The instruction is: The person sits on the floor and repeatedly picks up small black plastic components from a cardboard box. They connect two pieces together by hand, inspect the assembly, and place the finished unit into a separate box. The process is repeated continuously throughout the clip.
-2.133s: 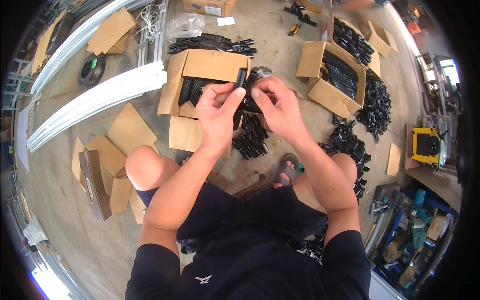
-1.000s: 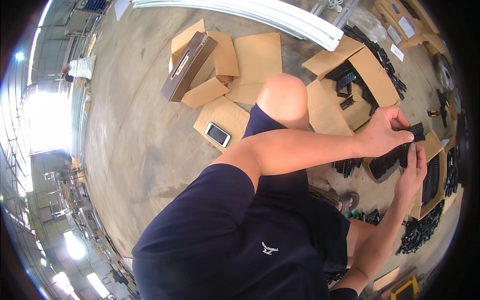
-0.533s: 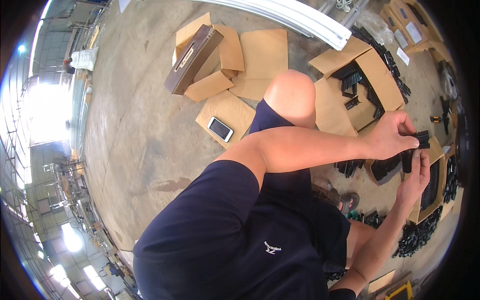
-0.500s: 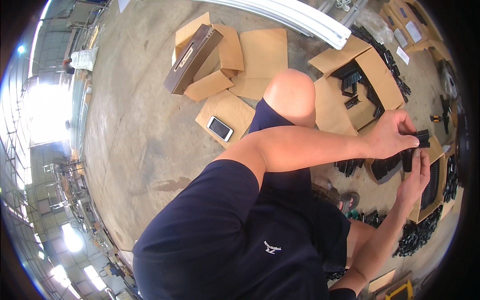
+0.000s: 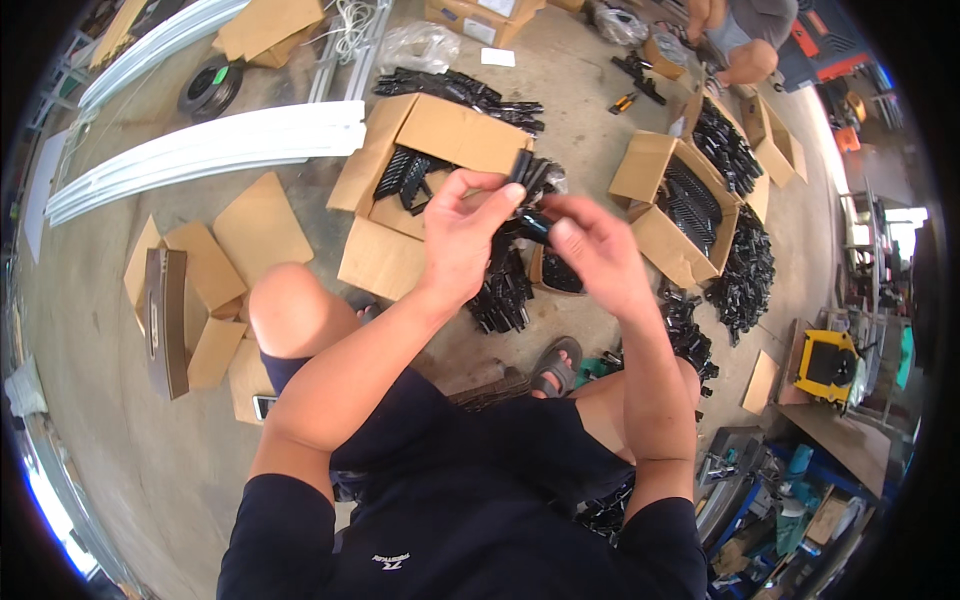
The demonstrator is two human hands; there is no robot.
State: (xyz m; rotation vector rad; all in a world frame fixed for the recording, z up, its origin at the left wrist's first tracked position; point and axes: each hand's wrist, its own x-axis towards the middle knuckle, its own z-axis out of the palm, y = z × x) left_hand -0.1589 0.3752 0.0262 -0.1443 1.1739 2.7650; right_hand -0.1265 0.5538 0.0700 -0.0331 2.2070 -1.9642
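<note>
My left hand (image 5: 462, 228) is closed, pinching narrow black plastic pieces (image 5: 524, 172) between thumb and fingers. Close beside it, my right hand (image 5: 603, 252) grips a short, shiny black plastic piece (image 5: 537, 226) by its end; the fingers are slightly blurred. Both hands are held up in front of my knees, over a heap of similar black parts (image 5: 500, 292). Behind my left hand lies an open cardboard box (image 5: 465, 132) with rows of black parts inside. To the right of my right hand, another open box (image 5: 668, 245) is filled with ribbed black parts.
Loose black parts lie in piles (image 5: 745, 275) around the boxes. Long white profiles (image 5: 230, 150) stretch across the floor at left, near opened cartons (image 5: 210, 260) and a phone (image 5: 263, 406). A yellow-framed item (image 5: 826, 364) stands at right. Another person (image 5: 745, 50) crouches far right.
My view has swung to the right, so the hands and boxes now appear near the middle. My right hand has turned, its fingers now coming from the right side of the black pieces.
</note>
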